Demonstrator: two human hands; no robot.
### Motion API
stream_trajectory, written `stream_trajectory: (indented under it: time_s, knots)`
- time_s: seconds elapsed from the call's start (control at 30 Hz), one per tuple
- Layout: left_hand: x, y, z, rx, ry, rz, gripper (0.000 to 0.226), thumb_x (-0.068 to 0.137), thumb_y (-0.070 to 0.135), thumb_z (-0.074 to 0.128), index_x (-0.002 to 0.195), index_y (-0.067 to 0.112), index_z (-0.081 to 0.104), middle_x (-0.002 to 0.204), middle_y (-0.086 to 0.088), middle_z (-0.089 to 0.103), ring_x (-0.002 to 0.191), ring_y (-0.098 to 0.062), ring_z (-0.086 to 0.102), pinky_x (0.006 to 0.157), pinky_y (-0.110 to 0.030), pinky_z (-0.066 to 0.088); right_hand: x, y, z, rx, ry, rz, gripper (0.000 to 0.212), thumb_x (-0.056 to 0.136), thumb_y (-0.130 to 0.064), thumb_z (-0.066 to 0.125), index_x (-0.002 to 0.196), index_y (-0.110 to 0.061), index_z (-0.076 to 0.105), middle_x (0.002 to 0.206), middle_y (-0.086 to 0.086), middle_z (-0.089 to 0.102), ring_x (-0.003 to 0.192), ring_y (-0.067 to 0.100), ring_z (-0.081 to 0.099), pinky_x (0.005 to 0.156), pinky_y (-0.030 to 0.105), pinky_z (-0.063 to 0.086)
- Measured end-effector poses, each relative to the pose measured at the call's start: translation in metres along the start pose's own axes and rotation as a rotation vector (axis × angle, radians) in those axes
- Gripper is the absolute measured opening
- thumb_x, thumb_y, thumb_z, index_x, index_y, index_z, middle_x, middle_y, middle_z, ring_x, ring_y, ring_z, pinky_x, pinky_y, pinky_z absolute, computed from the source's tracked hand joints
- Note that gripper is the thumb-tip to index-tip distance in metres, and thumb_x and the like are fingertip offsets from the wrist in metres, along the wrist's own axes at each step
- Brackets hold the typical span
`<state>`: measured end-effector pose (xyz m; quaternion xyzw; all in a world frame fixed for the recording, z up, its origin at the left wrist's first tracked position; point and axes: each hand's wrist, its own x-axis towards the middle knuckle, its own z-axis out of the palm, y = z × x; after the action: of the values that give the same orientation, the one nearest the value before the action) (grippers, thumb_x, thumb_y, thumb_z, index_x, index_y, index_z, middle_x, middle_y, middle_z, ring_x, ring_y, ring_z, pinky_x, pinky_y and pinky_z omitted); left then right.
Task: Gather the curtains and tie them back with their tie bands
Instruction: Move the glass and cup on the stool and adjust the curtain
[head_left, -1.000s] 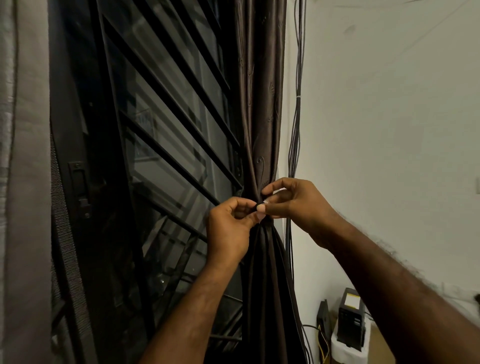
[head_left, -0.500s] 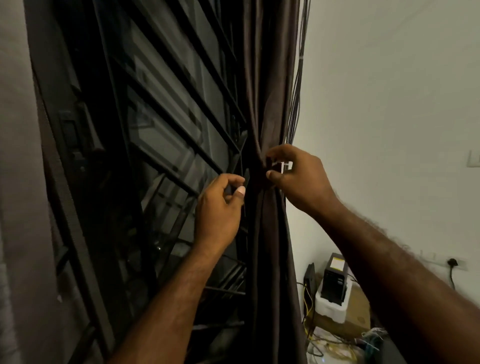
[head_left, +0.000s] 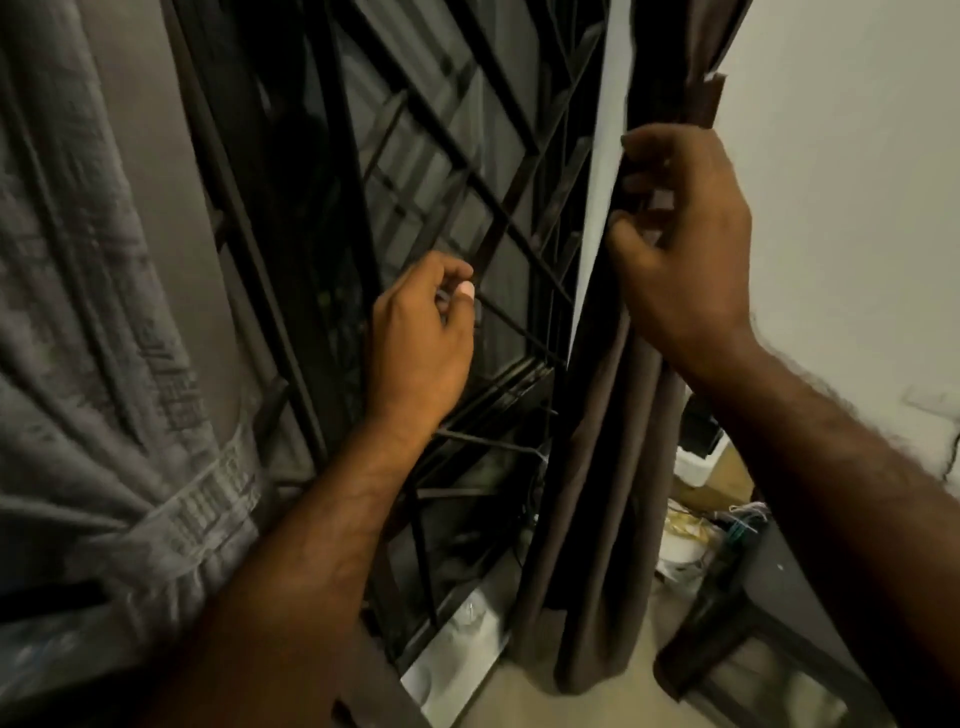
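Brown curtain (head_left: 597, 493) is gathered and gripped by the right hand (head_left: 685, 249) but seems not yet tied; left hand (head_left: 421, 343) is curled, contents unclear.

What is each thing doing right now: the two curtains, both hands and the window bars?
brown curtain: bunched into a hanging bundle, no band visible around it
right hand: grips the brown curtain
left hand: fingers curled, apart from the brown curtain; too blurry to tell if it holds anything
grey curtain: gathered, cinched by a band
window bars: uncovered between the two curtains
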<state>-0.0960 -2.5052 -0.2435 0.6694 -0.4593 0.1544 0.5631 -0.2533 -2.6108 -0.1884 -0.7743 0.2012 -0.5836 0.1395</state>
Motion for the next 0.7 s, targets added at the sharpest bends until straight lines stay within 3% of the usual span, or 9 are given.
stream_trajectory:
  time_s: [0.13, 0.4, 0.6, 0.7]
  knots:
    - [-0.036, -0.02, -0.008, 0.065, -0.035, -0.094, 0.009, 0.095, 0.021, 0.058, 0.101, 0.022, 0.064, 0.094, 0.008, 0.067, 0.076, -0.002, 0.063, 0.064, -0.02, 0.053, -0.04, 0.007, 0.024, 0.109, -0.101, 0.062, 0.04, 0.086, -0.003, 0.057, 0.125, -0.011, 0.055, 0.124, 0.005, 0.057, 0.102, 0.014, 0.062, 0.081, 0.02, 0.054]
    - [-0.124, -0.067, 0.007, 0.259, -0.149, -0.307, 0.015, 0.095, 0.026, 0.058, 0.11, 0.023, 0.06, 0.091, 0.011, 0.061, 0.083, -0.013, 0.062, 0.074, -0.042, 0.056, -0.131, 0.042, 0.05, 0.124, -0.329, 0.245, 0.042, 0.091, -0.017, 0.062, 0.132, -0.015, 0.053, 0.127, 0.0, 0.057, 0.106, 0.007, 0.058, 0.09, 0.031, 0.055]
    - [-0.205, -0.129, 0.038, 0.371, -0.273, -0.453, 0.019, 0.09, 0.021, 0.061, 0.109, 0.017, 0.06, 0.091, -0.004, 0.067, 0.091, -0.029, 0.063, 0.083, -0.047, 0.052, -0.229, 0.077, 0.082, 0.055, -0.574, 0.385, 0.045, 0.091, -0.022, 0.063, 0.134, -0.021, 0.049, 0.13, -0.001, 0.056, 0.117, 0.014, 0.055, 0.098, 0.041, 0.052]
    - [-0.253, -0.163, 0.056, 0.442, -0.306, -0.496, 0.02, 0.091, 0.018, 0.058, 0.109, 0.012, 0.063, 0.1, -0.012, 0.068, 0.097, -0.034, 0.061, 0.079, -0.042, 0.049, -0.288, 0.097, 0.108, 0.001, -0.694, 0.449, 0.045, 0.093, -0.026, 0.062, 0.136, -0.022, 0.048, 0.131, -0.001, 0.056, 0.118, 0.016, 0.054, 0.099, 0.042, 0.051]
